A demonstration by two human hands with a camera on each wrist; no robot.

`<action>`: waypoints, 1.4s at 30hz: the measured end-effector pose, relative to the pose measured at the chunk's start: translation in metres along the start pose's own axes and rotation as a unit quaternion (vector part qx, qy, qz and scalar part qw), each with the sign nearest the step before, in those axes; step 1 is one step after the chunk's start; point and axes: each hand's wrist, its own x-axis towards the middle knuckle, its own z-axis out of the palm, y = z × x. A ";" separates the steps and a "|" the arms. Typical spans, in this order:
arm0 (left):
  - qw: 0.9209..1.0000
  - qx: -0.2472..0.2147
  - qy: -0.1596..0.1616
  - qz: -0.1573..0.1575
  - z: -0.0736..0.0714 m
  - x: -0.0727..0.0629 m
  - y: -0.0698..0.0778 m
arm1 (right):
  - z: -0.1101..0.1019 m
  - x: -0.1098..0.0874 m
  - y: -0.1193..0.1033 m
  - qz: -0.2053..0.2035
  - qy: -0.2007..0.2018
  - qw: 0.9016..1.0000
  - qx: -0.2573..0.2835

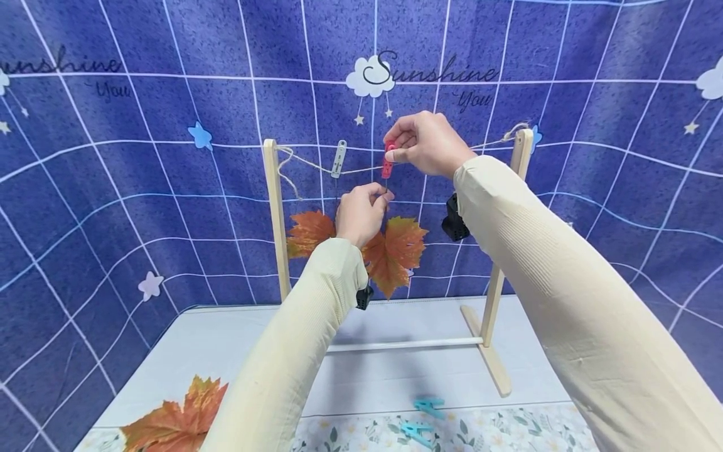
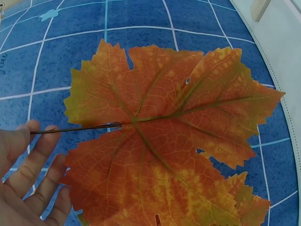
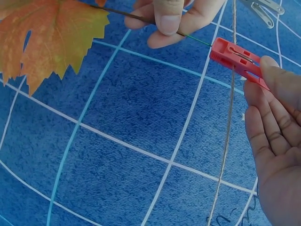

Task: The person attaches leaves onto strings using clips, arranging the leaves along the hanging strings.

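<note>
My right hand (image 1: 432, 144) pinches the handle end of a red clothespin (image 3: 237, 56), whose jaws sit at the string (image 3: 227, 136). Just below, my left hand (image 1: 361, 213) pinches the dark stem (image 2: 80, 129) of an orange maple leaf (image 1: 395, 254) between thumb and fingertips. The stem's green tip reaches the clothespin's jaws in the right wrist view. Left of it on the string, a grey clothespin (image 1: 339, 159) stands above another orange leaf (image 1: 309, 232), partly hidden behind my left hand.
A wooden frame with a left post (image 1: 275, 213) and right post (image 1: 522, 154) carries the string. A white crossbar (image 1: 407, 344) runs low between them. Two teal clothespins (image 1: 429, 407) and a loose maple leaf (image 1: 175, 417) lie on the table (image 1: 226, 326). Behind hangs a blue gridded cloth (image 1: 169, 188).
</note>
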 end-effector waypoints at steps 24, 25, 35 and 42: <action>1.000 0.010 0.000 -0.011 -0.001 -0.003 0.002 | 0.003 0.001 -0.002 0.020 -0.045 0.999 0.004; 1.000 0.010 0.001 -0.011 -0.001 -0.003 0.002 | 0.003 0.001 -0.002 0.021 -0.045 0.999 0.003; 1.000 0.006 -0.001 -0.019 0.001 -0.004 0.003 | 0.003 0.000 0.000 0.028 -0.047 0.999 0.000; 1.000 0.005 -0.006 -0.024 0.002 -0.005 0.002 | 0.003 -0.001 -0.001 0.030 -0.050 0.998 0.003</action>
